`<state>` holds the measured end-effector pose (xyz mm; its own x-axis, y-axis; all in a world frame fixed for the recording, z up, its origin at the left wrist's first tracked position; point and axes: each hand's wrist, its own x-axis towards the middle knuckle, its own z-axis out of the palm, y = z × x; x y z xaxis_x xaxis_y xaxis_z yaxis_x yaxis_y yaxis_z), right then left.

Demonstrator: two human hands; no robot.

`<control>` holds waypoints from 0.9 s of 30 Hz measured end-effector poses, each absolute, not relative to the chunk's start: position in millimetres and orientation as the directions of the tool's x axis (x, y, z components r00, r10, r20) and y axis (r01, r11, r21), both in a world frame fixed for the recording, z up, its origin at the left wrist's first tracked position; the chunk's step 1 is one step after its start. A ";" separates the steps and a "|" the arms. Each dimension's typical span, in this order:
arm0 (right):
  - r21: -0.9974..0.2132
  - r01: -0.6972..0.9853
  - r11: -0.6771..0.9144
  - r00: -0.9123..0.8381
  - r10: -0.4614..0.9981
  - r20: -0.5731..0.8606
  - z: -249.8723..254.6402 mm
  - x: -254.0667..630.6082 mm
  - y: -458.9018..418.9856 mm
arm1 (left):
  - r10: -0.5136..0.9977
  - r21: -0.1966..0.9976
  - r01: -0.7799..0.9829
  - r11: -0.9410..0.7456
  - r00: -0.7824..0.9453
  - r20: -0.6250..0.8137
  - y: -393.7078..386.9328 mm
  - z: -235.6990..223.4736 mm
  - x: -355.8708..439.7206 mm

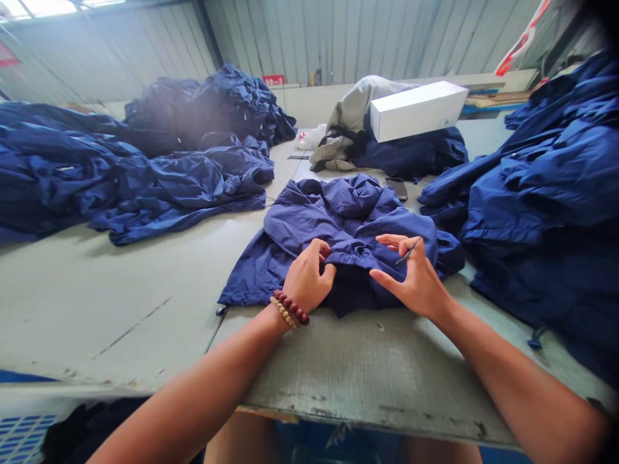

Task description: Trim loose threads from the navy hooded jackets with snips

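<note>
A navy blue jacket (309, 222) lies bunched on the worktable in front of me, its lower edge towards me. My left hand (309, 274), with two bead bracelets at the wrist, is closed on the garment's near edge, thumb and fingers pinching the fabric. To the right, my right hand (411, 274) hovers at the same edge with thumb and forefinger spread apart. Tucked among its fingers is a slim dark tool (407, 253), too small to tell the kind. A cord end with a dark toggle (221, 311) sticks out at the jacket's left corner.
Heaps of navy garments lie at left (184, 183) and back left (217, 106); another pile (551, 180) hangs over the right side. A white box (418, 111) rests on clothing at the back. A phone (396, 188) lies behind the jacket. The worktable (367, 367) has a worn front edge.
</note>
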<state>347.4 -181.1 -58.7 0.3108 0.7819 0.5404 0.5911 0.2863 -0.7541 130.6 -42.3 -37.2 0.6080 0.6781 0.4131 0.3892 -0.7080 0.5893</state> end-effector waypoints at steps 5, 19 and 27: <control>-0.740 0.671 0.048 0.392 0.824 0.409 -83.1 368.3 -167.9 | 0.584 0.359 0.486 -0.797 0.771 0.252 -32.3 -54.1 131.9; -0.662 0.745 -0.082 0.412 0.837 0.361 -107.3 374.3 -154.4 | 0.605 0.147 0.595 -0.790 0.796 0.027 -34.2 -66.1 138.5; -0.577 0.811 -0.097 0.355 0.865 0.354 -98.8 334.8 -226.3 | 0.575 0.135 0.571 -0.810 0.818 -0.011 -95.8 -59.7 97.4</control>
